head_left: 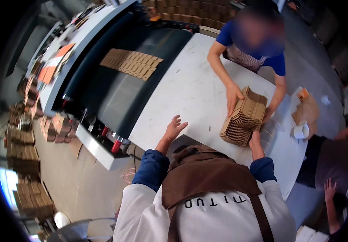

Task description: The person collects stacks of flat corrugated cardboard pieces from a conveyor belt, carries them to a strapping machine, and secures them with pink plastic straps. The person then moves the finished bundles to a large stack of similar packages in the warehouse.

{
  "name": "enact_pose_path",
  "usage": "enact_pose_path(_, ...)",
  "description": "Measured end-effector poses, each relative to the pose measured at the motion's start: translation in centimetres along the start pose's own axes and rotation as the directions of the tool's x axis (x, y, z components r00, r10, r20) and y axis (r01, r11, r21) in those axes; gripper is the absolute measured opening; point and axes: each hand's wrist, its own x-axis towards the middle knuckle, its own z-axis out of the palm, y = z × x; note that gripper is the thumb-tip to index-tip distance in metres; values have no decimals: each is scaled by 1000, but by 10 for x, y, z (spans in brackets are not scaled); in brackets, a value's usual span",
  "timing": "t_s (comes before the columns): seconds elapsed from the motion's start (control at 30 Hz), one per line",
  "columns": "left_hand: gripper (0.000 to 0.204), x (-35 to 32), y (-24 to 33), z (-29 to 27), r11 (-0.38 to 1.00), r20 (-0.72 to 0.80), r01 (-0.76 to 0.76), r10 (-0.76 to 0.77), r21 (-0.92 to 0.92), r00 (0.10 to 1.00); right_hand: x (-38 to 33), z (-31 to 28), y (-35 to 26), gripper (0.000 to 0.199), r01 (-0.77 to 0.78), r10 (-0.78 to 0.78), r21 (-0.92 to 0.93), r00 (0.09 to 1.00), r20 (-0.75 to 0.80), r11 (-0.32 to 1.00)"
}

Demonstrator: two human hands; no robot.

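A stack of folded brown cardboard pieces (244, 115) sits at the right part of the white table (182, 97). A co-worker across the table grips it from both sides. My right hand (255, 142) rests against the near right corner of the stack, fingers stretched out and partly hidden. Over the table's near edge, left of the stack, my left hand (176, 128) is raised with its fingers spread and nothing in them.
Left of the table, a dark conveyor belt (113, 101) carries a flat row of cardboard pieces (132, 63). A roll of tape (301, 132) lies at the table's right edge. Another person's hand (330, 190) shows at lower right. Cardboard stacks (22, 155) stand along the left.
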Motion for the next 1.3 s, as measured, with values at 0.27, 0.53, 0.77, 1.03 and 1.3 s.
enact_pose_path(0.27,111,12,25,149,936,570,-340,232,88,788,-18,-67,-11,58,-128,113,20,929,352,992)
enact_pose_path(0.53,120,17,58,203,884,557,-447,303,139,773,9,-74,-28,51,-124,136,-54,916,378,991)
enact_pose_path(0.77,134,32,69,216,885,558,-432,273,175,784,3,-48,-42,54,-101,140,-101,822,551,990)
enact_pose_path(1.03,134,44,64,188,868,550,-465,305,176,778,14,-33,-23,58,-51,143,-166,780,609,985)
enact_pose_path(1.3,135,10,27,109,892,425,-420,320,166,847,-16,35,1,70,-89,334,-415,753,568,906)
